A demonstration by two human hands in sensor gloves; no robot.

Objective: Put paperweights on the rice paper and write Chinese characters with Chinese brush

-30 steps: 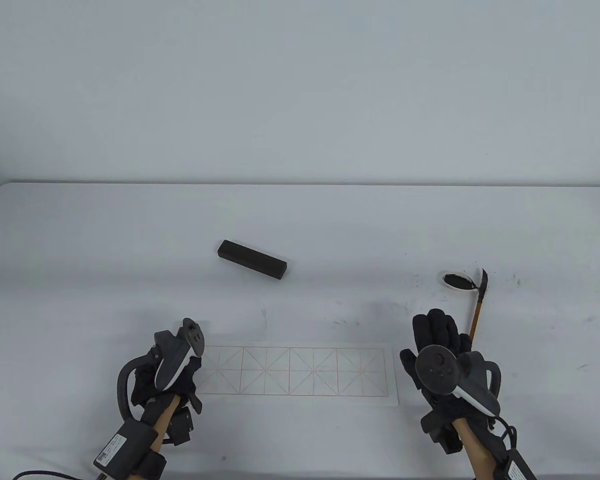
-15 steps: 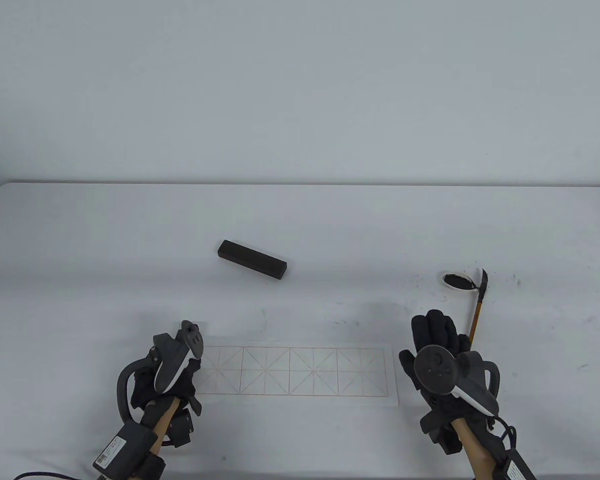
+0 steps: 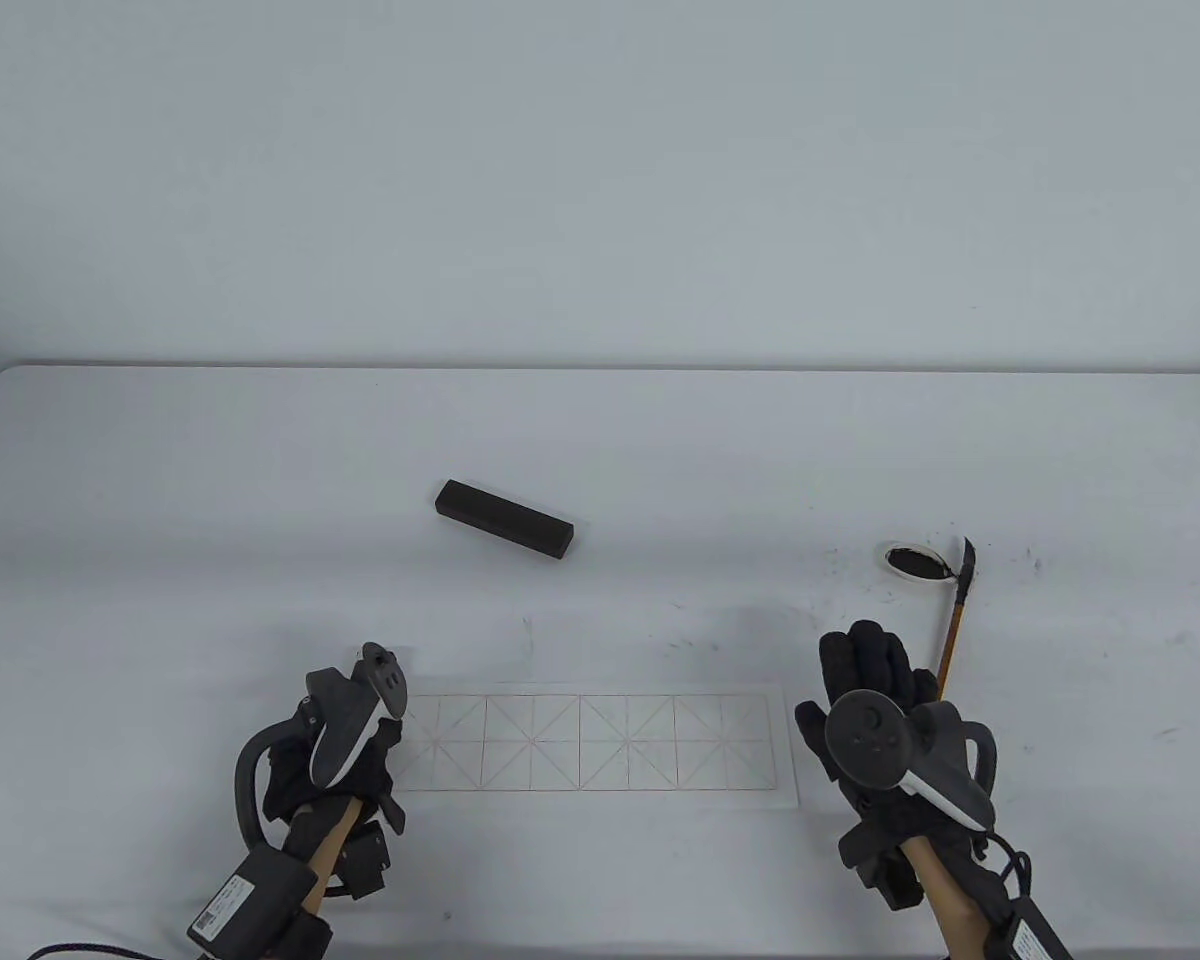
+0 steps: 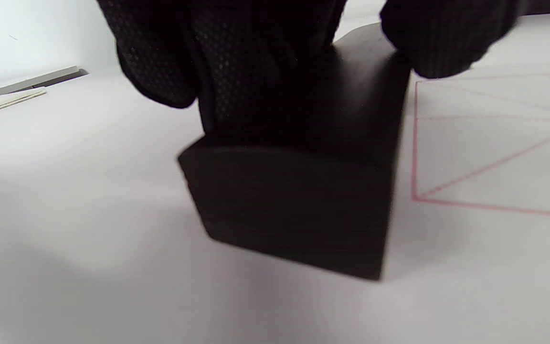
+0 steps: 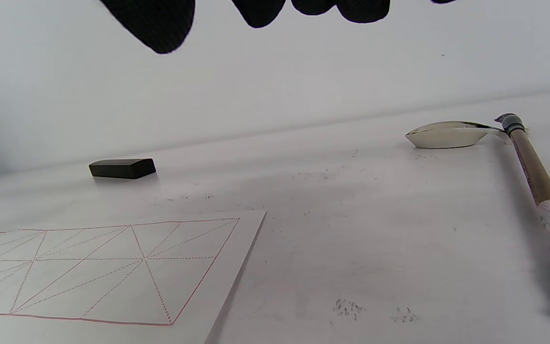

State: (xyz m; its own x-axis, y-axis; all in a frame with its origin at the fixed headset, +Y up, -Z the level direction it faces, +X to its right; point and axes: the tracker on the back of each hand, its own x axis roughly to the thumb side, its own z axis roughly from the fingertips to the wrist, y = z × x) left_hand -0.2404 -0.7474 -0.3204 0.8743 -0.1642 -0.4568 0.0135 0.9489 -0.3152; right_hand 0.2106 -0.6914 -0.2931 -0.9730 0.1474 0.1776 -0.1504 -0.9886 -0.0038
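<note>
On table [image 3: 160, 480] | paperweights: two [image 3: 503, 518] [image 4: 299, 191] | brush: one [image 3: 956, 620] | paper: one [image 3: 600, 745]

I see open table [image 3: 660, 450] around the far paperweight [image 3: 504, 520]; nothing blocks my right hand [image 3: 875, 700] from the brush [image 3: 955, 625] just beside it.

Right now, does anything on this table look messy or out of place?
Yes. Dark ink specks dot the table around the ink dish. The brush leans on the dish rim. One paperweight lies askew, away from the paper.
</note>
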